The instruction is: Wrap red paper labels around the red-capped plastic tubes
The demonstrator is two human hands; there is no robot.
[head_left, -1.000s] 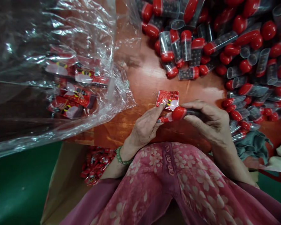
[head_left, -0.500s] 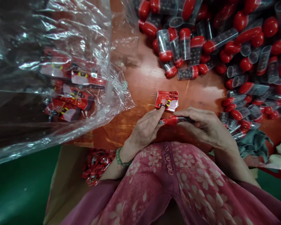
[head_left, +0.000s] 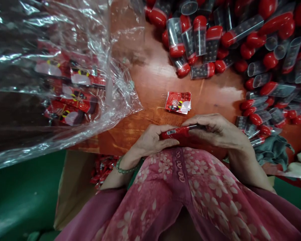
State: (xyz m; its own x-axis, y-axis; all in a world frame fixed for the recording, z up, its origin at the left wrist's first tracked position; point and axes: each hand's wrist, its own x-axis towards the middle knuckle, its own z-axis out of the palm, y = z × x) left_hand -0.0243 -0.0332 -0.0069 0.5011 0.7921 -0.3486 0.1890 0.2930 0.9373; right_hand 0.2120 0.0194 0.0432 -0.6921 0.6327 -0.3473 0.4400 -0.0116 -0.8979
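Note:
Between my two hands, close to the table's near edge, lies a red-capped tube (head_left: 182,131) with a red printed, barcoded part on its left side. My left hand (head_left: 150,139) pinches the left end between thumb and fingers. The dark right end is held by my right hand (head_left: 217,131), its fingers closed round it. Whether the barcoded part is a card or a wrapper, I cannot tell. Just beyond the hands, a small stack of red printed cards (head_left: 178,102) lies flat on the wooden table (head_left: 150,90).
Many clear red-capped tubes (head_left: 210,43) are heaped at the far right. A clear plastic bag (head_left: 90,134) at left covers several bundles of red cards (head_left: 75,100). Below the left edge, a cardboard box (head_left: 72,190) holds red packets (head_left: 102,167). A grey-green cloth (head_left: 276,150) lies at right.
My left hand has drawn back from the card stack and now grips the left end of the tube. My right hand keeps its hold. The view has shifted slightly.

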